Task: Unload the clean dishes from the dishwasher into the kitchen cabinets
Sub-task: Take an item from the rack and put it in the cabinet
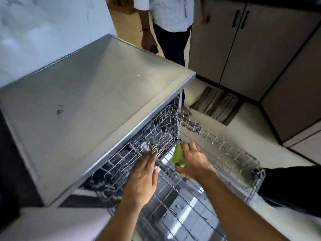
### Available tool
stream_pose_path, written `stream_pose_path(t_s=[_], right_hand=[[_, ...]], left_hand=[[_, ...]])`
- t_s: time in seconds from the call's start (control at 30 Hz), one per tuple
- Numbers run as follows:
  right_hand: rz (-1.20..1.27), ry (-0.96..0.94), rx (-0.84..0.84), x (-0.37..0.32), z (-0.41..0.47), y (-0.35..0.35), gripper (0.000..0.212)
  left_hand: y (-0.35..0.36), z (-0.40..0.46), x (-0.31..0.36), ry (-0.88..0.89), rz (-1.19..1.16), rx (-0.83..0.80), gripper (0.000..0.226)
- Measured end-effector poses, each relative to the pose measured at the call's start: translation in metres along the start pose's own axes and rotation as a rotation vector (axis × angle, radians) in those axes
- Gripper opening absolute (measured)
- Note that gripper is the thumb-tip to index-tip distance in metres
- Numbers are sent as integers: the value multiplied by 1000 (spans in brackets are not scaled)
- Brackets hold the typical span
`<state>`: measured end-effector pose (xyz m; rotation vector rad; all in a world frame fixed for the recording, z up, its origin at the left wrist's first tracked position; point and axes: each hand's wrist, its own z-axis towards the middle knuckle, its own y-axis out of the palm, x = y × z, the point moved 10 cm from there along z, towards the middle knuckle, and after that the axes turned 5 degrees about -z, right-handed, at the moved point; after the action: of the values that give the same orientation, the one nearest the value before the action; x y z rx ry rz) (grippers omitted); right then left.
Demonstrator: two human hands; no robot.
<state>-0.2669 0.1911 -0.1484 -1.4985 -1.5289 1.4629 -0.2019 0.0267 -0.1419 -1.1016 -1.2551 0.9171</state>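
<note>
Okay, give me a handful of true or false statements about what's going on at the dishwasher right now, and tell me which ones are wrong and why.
1. The right hand holds a green item. True.
2. The upper rack is pushed fully inside the dishwasher. False: it is pulled out over the open door.
3. The left hand grips a white plate. False: its fingers are straight, reaching at the rack wires, and hold nothing.
4. A second person stands beyond the dishwasher. True.
5. The cabinet doors behind are open. False: they are closed.
</note>
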Motion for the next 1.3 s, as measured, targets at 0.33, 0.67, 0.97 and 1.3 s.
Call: stream_pose_path(t_s=[0.33, 0.67, 0.97, 1.3], right_hand=[[14, -43, 100, -33, -156, -80, 83], [-61, -301, 259, -127, -256, -144, 74], [26, -548, 347, -253, -304, -181, 77], [89, -845, 381, -445, -363, -186, 68]], left_hand=[[-106, -114, 56, -132, 48, 54, 67], [-220, -265, 47, -309, 113, 254, 74], [-306, -368, 26, -509, 199, 349, 80], [-405, -507, -47, -785, 278, 482, 71]])
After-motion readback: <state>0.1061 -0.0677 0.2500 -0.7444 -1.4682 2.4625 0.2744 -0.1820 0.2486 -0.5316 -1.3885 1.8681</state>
